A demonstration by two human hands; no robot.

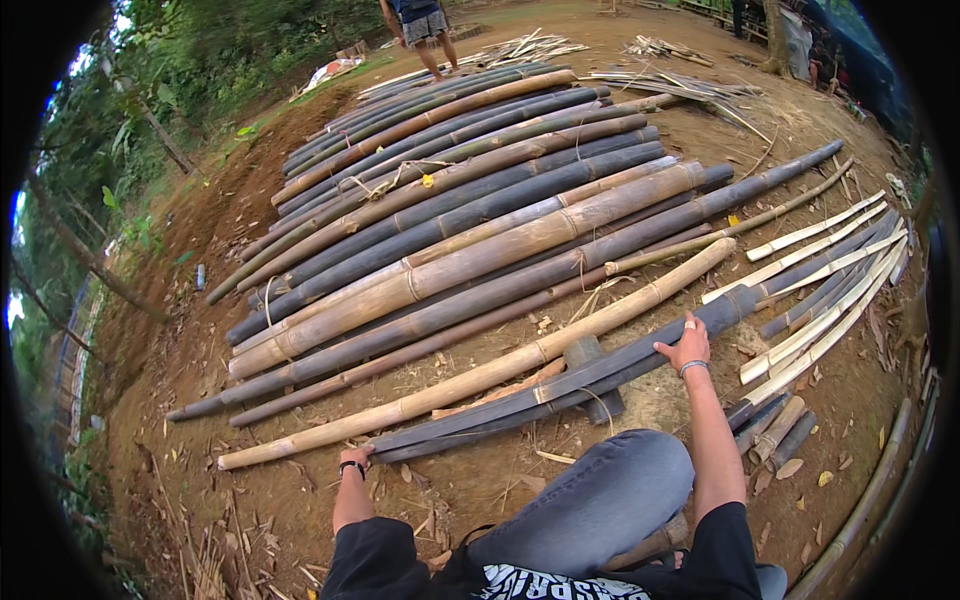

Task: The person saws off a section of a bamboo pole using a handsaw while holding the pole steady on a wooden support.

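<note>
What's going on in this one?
Two bare hands are on a dark bamboo pole: the left hand at its left end, the right hand toward the other. It crosses over a short dark block. Beyond lie many bamboo poles, pale strips lie to the right, and another person stands behind.

The left hand (355,457) has room nearside; a pale pole (480,378) blocks beyond.

Daylit brown earth (190,350) spreads between green foliage (230,65) and a blue tarp (875,60).
</note>
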